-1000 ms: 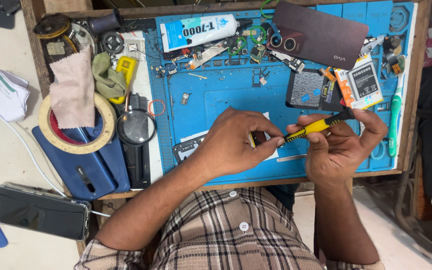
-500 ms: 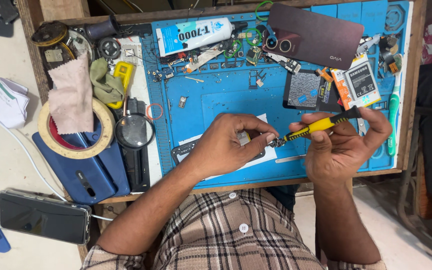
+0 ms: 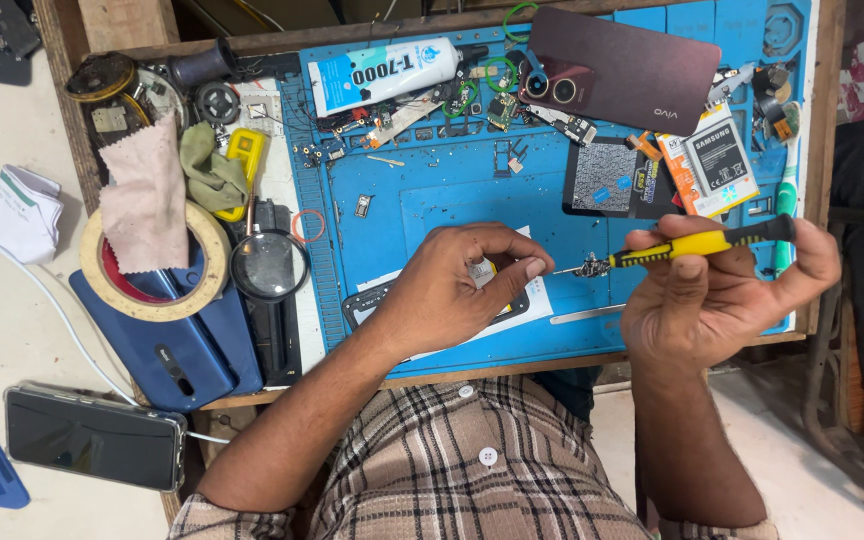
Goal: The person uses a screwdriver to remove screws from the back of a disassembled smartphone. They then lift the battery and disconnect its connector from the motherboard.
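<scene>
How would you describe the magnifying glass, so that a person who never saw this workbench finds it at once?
Start at the blue work mat on the wooden bench and go to its left edge. There, just right of the big roll of tape, lies the magnifying glass. It is the only round clear lens in a black rim, with a thin handle that points up toward a yellow tool.

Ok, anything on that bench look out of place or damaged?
Nothing looks spilled or broken. The one oddity: a pink cloth lies draped across the tape roll, covering part of it. Small parts are scattered along the top of the blue mat.
</scene>
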